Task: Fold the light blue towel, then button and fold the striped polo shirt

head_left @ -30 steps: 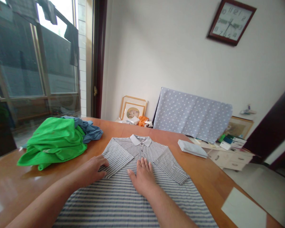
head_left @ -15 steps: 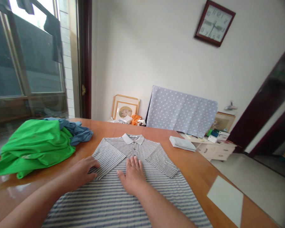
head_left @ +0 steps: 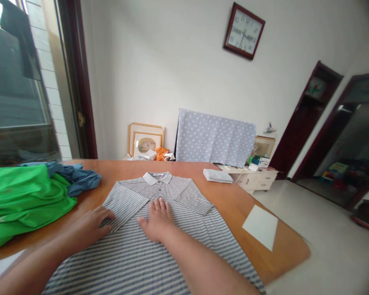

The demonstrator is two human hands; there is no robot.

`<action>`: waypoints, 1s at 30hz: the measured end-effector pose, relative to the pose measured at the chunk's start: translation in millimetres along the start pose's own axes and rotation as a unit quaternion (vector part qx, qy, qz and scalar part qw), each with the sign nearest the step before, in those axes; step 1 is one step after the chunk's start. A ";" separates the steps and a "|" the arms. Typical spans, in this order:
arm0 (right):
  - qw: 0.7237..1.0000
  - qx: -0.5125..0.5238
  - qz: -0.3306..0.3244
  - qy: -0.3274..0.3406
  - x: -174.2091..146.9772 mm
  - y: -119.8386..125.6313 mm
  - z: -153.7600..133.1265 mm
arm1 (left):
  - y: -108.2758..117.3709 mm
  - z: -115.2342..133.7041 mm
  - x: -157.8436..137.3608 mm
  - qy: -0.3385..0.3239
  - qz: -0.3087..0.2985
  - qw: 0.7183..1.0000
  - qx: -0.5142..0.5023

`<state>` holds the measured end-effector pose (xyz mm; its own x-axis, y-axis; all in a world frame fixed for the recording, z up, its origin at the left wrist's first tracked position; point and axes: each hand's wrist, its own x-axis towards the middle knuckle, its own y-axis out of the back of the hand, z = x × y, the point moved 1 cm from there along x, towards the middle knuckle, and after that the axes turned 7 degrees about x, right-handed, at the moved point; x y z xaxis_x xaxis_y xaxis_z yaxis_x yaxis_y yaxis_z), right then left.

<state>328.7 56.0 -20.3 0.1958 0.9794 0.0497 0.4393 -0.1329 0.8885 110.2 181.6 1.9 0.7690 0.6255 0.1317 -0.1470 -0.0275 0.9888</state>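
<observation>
A striped polo shirt (head_left: pixel 135 254) in grey, white and blue lies face up and spread flat, its pale collar at the far end and both short sleeves angled out. My right hand (head_left: pixel 158 219) rests palm down on the chest just below the buttons, fingers stretched out and thumb apart. At the hem of the left-hand sleeve, my left hand (head_left: pixel 96 223) touches the cloth with fingers slightly bent and a gap between them and the thumb. Neither hand grips anything. The shirt's lower end runs out of view beneath my forearms.
On the wooden table (head_left: pixel 230 209), a bright green garment (head_left: pixel 27 200) and a blue one (head_left: pixel 83 178) are heaped at left. A folded light grey cloth (head_left: pixel 217 176) lies at the far right, with a white sheet (head_left: pixel 260 226) nearer. Behind stands a dotted cloth cover (head_left: pixel 215 137).
The camera view has turned right, so everything appears shifted left. My hands keep about the same places on the shirt, and the shirt looks unchanged.
</observation>
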 end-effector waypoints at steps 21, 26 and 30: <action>1.000 -0.025 -0.007 -0.005 2.5 0.4 0.3 | -30.0 25.0 -22.7 0.077 0.032 0.996 0.021; 1.000 -0.019 -0.022 -0.001 -3.6 5.3 -1.6 | -39.0 21.5 -26.5 0.062 0.065 0.996 0.008; 0.999 -0.016 -0.031 0.000 -23.2 11.0 2.4 | -39.1 20.3 -26.0 0.061 0.071 0.996 0.001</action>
<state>331.1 31.4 -12.7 0.1681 0.9858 -0.0056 0.4217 -0.0667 0.9043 108.6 150.5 -38.8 0.6589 0.7054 0.2612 -0.2482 -0.1238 0.9608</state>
